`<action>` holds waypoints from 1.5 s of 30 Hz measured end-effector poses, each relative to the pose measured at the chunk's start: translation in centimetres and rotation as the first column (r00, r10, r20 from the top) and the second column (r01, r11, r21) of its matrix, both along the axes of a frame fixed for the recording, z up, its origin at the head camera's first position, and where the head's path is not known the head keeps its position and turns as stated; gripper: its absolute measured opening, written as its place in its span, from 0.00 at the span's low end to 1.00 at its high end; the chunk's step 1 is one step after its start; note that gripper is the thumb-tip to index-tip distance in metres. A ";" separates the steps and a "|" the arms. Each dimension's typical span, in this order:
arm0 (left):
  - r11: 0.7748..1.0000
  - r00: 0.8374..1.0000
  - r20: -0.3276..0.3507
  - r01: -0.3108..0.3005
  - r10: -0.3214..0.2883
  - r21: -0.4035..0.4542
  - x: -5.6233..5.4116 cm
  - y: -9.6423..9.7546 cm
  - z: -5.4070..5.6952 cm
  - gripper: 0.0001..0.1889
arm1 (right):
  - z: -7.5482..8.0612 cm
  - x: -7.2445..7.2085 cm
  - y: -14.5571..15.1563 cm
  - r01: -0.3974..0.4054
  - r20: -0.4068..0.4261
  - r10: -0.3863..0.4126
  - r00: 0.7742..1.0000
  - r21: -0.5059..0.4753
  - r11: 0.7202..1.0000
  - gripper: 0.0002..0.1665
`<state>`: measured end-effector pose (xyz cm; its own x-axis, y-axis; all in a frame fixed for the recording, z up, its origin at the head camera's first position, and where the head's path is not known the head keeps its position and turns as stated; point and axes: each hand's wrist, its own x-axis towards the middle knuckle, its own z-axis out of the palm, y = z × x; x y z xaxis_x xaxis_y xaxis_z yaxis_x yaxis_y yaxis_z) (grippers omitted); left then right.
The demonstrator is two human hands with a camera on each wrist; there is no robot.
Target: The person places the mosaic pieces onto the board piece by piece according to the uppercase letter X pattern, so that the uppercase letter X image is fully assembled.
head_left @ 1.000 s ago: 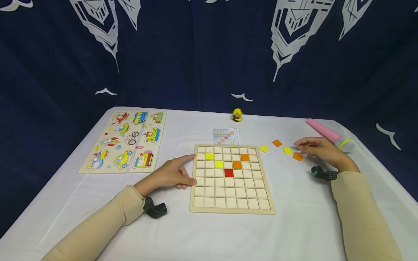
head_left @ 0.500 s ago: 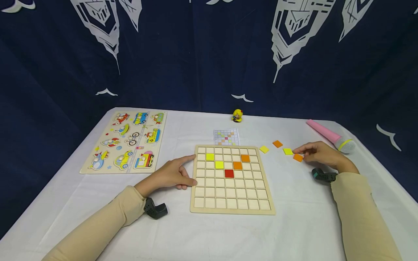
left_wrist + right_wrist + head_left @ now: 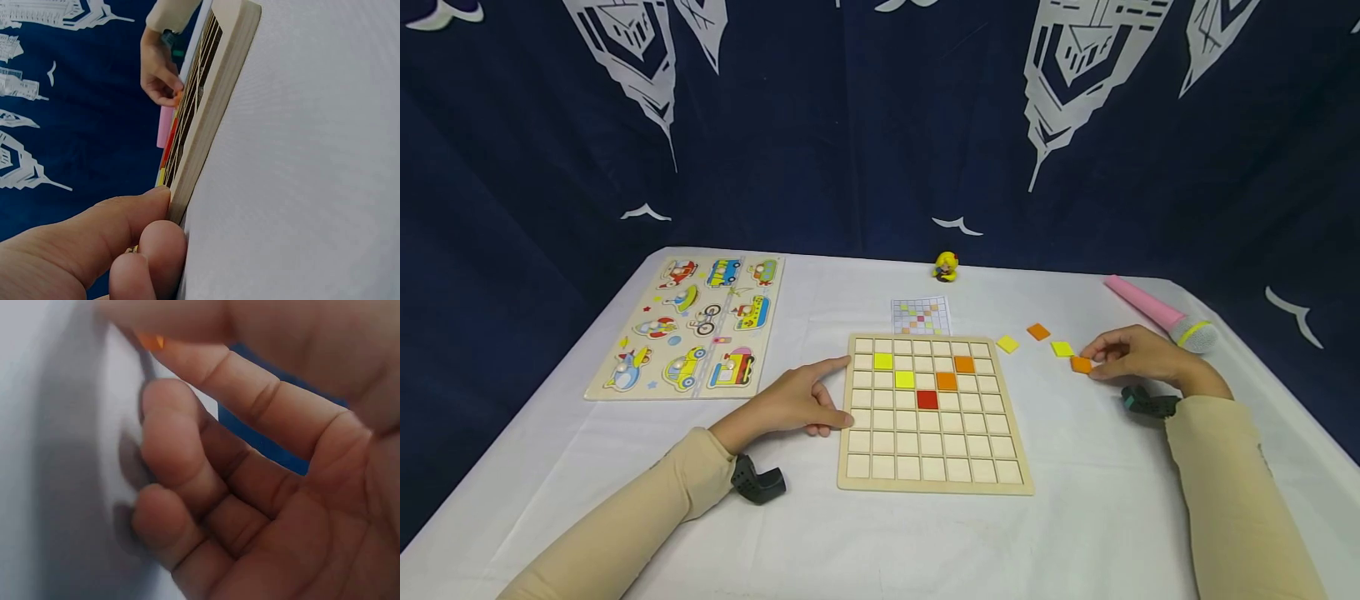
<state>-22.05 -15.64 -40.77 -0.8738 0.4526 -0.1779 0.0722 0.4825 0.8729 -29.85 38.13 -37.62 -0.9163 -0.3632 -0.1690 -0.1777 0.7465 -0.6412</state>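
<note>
1. The right hand pinches an orange tile at its fingertips; whether the tile is off the white tablecloth I cannot tell. The other fingers are curled under the palm.
2. Just beyond that grip lies a yellow tile; farther out on the same side lie 1 more orange tile and 1 more yellow tile, all loose on the cloth.
3. Behind the right hand lies a pink toy microphone, close to the knuckles but apart from them.
4. Across from the grip, toward the other arm, sits the wooden grid board. It holds 2 yellow tiles, 2 orange tiles and 1 red tile in its upper rows.
5. The left hand rests on the cloth with relaxed fingers, its thumb and forefinger touching the board's near-left edge.
6. Beyond the board lies a small pattern card, and past it a yellow figurine.
7. Farthest from the grip, past the left hand, lies a vehicle peg puzzle.
</note>
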 end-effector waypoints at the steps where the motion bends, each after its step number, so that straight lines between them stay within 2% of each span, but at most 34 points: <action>1: 1.000 1.000 0.000 0.000 0.000 0.000 0.0 0.0 0.0 0.53 | 0.1 0.0 -0.1 -0.005 0.002 0.005 1.000 0.001 1.000 0.18; 8: 1.000 1.000 0.001 0.004 -0.004 0.004 0.1 0.1 0.0 0.53 | 1.0 0.2 -1.4 -0.030 -0.007 0.030 1.000 0.006 1.000 0.17; 12: 1.000 1.000 -0.004 0.009 -0.009 0.003 0.0 0.0 0.0 0.53 | 1.3 0.1 -2.4 -0.049 -0.058 0.048 0.997 -0.014 0.999 0.17; 17: 1.000 1.000 -0.004 0.006 -0.006 -0.004 0.0 0.0 0.0 0.53 | 1.0 -0.1 -3.5 -0.078 -0.133 0.071 0.989 -0.048 0.996 0.15; 23: 1.000 1.000 -0.003 0.002 -0.003 -0.010 0.0 0.1 0.0 0.53 | 0.5 -0.3 -4.9 -0.089 -0.181 0.072 0.981 -0.085 0.992 0.15; 32: 1.000 1.000 -0.007 0.006 -0.006 -0.014 -0.1 0.0 0.0 0.53 | 0.5 0.0 -7.5 -0.142 -0.206 0.111 0.972 -0.141 0.980 0.15; 45: 1.000 1.000 -0.002 0.002 -0.002 -0.014 -0.1 0.0 0.0 0.53 | 0.7 0.8 -10.6 -0.195 -0.216 0.161 0.963 -0.144 0.970 0.13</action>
<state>-22.17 -15.61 -40.80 -0.8733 0.4516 -0.1827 0.0747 0.4947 0.8659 -29.06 27.49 -36.91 -0.8430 -0.5308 0.0868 -0.4358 0.5794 -0.6888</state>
